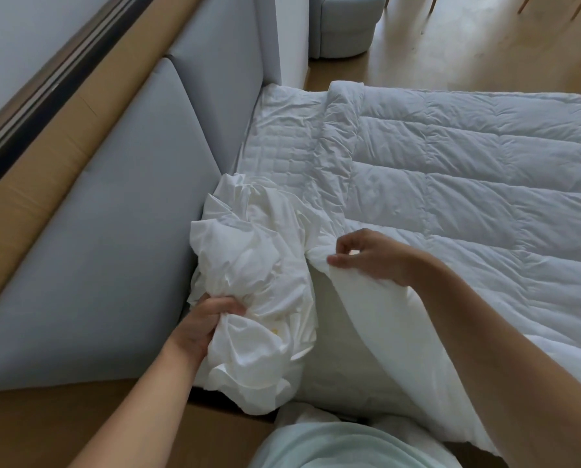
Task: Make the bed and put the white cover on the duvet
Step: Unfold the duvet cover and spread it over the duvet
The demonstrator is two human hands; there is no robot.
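Observation:
The quilted white duvet (pixel 467 170) lies spread over the bed, with its near corner lifted off the mattress. A crumpled white cover (pixel 258 251) is bunched up at the head of the bed against the headboard. My left hand (pixel 201 325) grips a fistful of this cover at its lower left. My right hand (pixel 370 256) pinches the duvet's near corner just right of the cover. The quilted mattress pad (pixel 282 136) shows between the headboard and the duvet's rolled edge.
A grey padded headboard (pixel 120 238) runs along the left, with a wooden ledge (pixel 63 136) behind it. Wooden bed frame (pixel 79 423) lies at the bottom left. A round grey pouf (pixel 346 25) and chair legs stand on the wooden floor (pixel 451 52) beyond the bed.

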